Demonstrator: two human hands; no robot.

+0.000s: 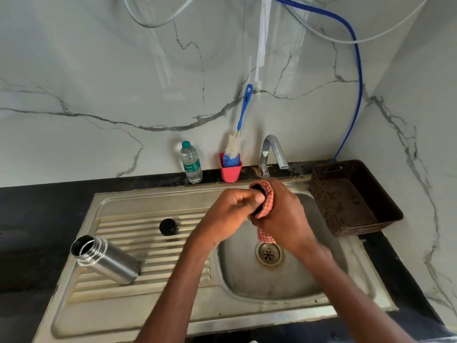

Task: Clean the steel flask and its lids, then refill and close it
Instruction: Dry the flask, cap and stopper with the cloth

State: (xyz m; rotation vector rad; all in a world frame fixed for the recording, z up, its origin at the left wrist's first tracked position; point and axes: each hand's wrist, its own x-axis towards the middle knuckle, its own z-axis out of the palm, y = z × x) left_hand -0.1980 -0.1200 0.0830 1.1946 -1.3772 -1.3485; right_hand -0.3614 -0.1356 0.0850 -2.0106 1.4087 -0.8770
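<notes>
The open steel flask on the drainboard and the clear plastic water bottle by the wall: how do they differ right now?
The open steel flask is bare opaque metal; the clear plastic water bottle is see-through with a green label. The flask has no lid on, its threaded mouth exposed; the bottle wears a teal cap. The flask stands on the ribbed drainboard of the steel sink, the bottle on the dark counter ledge at the wall. Both are cylindrical drink containers, untouched by either hand.

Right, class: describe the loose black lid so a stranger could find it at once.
Start at the steel sink and look at its ribbed draining board, left of the basin. The black lid sits alone there, above the open steel flask: small, round and dark among shiny metal.
</notes>
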